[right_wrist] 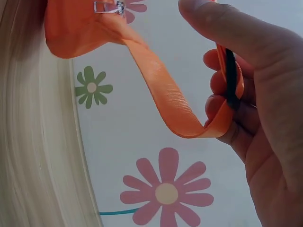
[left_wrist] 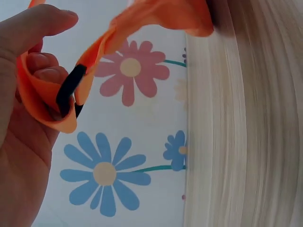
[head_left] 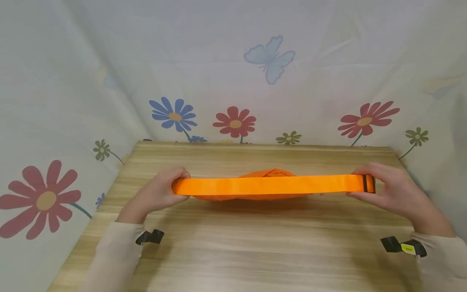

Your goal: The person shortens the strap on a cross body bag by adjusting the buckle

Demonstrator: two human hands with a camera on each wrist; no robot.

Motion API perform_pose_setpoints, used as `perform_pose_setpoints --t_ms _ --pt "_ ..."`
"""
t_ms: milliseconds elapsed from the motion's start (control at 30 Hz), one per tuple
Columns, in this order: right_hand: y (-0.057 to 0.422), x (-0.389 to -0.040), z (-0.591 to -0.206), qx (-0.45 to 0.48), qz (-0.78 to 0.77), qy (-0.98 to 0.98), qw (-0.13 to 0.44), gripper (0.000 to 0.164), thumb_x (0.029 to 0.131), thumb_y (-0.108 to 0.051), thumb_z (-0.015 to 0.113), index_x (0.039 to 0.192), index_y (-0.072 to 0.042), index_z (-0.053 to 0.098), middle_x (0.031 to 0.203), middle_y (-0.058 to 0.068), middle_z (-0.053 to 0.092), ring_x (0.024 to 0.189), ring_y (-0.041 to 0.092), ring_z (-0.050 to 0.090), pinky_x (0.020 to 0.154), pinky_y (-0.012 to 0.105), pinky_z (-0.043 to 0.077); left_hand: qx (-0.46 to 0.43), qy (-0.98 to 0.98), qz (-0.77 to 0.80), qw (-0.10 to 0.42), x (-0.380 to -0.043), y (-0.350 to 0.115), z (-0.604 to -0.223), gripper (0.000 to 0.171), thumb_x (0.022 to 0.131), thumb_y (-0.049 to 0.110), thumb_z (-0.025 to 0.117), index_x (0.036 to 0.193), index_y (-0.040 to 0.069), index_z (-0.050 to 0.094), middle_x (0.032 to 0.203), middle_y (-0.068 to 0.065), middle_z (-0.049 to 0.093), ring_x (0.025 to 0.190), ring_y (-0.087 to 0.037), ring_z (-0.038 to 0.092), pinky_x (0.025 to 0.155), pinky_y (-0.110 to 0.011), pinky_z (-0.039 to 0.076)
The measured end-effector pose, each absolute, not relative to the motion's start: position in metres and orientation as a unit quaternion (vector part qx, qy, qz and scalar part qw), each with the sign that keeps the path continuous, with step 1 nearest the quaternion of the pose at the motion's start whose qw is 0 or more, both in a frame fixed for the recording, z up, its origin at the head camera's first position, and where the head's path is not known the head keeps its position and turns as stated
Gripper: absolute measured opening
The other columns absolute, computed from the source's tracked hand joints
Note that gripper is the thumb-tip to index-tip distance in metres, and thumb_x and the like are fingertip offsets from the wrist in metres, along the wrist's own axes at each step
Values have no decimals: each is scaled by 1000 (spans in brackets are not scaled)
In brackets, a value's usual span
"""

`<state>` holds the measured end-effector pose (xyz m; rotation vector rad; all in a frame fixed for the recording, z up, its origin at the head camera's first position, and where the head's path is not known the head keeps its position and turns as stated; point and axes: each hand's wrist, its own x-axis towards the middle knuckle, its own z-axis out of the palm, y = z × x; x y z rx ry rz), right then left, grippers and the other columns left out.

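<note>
An orange strap [head_left: 270,185] is stretched level between the two hands above the table. My left hand [head_left: 157,192] holds its left end, the fingers curled inside the loop; a black slider [left_wrist: 71,87] sits beside them in the left wrist view. At the other end my right hand [head_left: 397,190] grips the strap near another black slider [right_wrist: 231,78]. Below the strap hangs an orange fabric bag [head_left: 251,198], largely hidden by it in the head view. In the right wrist view, a shiny clear or metal fitting [right_wrist: 109,7] shows at the bag's edge.
Underneath lies a wood-grain table [head_left: 262,251]. A pale curtain [head_left: 204,48] printed with flowers and a butterfly stands behind the table and along both sides. Black bands with small devices [head_left: 149,237] are worn on both wrists, over pale sleeves.
</note>
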<state>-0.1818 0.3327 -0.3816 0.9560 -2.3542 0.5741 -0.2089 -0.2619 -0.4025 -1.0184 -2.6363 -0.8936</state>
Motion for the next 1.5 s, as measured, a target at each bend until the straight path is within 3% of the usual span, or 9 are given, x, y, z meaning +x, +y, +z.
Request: perform_pose_setpoints --t_ms 133,200,300,567,600,800,1067,1300,1500 --pt "334 -182 -383 343 200 -881 257 75 89 -81 56 103 -10 76 88 -5 72 76 5 55 75 4 47 -340 -892 -285 83 -210 -267 -404 42 72 -10 91 103 10 68 96 2 71 85 -11 60 77 -29 59" --pt "333 -182 -383 331 193 -890 247 70 86 -78 67 103 -11 76 88 -6 72 75 4 54 74 5 46 -340 -891 -289 86 -212 -269 -406 43 72 -10 91 103 10 69 96 2 71 87 -12 61 81 -31 60" --pt "331 -181 -384 314 177 -904 229 57 75 -56 95 105 -12 76 88 -9 70 76 3 53 72 6 45 -336 -889 -299 87 -214 -272 -409 44 72 -11 92 103 10 70 97 3 72 91 -12 62 88 -34 61" --pt "328 -187 -387 320 157 -912 202 57 61 -23 107 106 -11 74 89 -11 67 78 4 53 73 6 46 -306 -912 -270 32 -211 -275 -410 41 78 2 94 112 13 74 107 3 76 96 -14 64 93 -41 62" --pt "328 -187 -388 318 151 -914 200 60 56 -16 107 106 -12 74 89 -10 67 78 4 53 73 6 46 -308 -914 -264 31 -211 -275 -409 41 80 6 95 113 14 74 108 4 75 96 -14 63 92 -39 63" --pt "332 -190 -390 336 169 -903 207 51 73 -42 100 108 -14 75 92 -11 70 78 5 56 76 6 49 -326 -912 -244 55 -212 -279 -407 43 83 18 95 120 14 74 109 4 75 94 -12 63 88 -38 62" --pt "334 -189 -390 347 191 -896 200 50 67 1 95 110 -16 77 92 -15 70 80 1 56 80 7 46 -336 -909 -238 67 -214 -287 -409 30 93 16 86 122 15 77 107 7 75 92 -9 63 89 -40 63" --pt "335 -191 -394 363 205 -890 187 50 67 8 93 110 -14 80 91 -15 73 80 0 61 84 3 48 -353 -899 -242 92 -217 -292 -415 22 92 6 84 112 15 80 98 9 76 84 -5 63 82 -37 63" --pt "338 -189 -403 345 214 -898 168 48 67 8 94 110 -12 83 96 -6 81 84 2 70 85 1 50 -362 -892 -257 84 -217 -295 -424 25 90 -2 83 108 16 83 106 6 81 94 -12 74 88 -40 66"
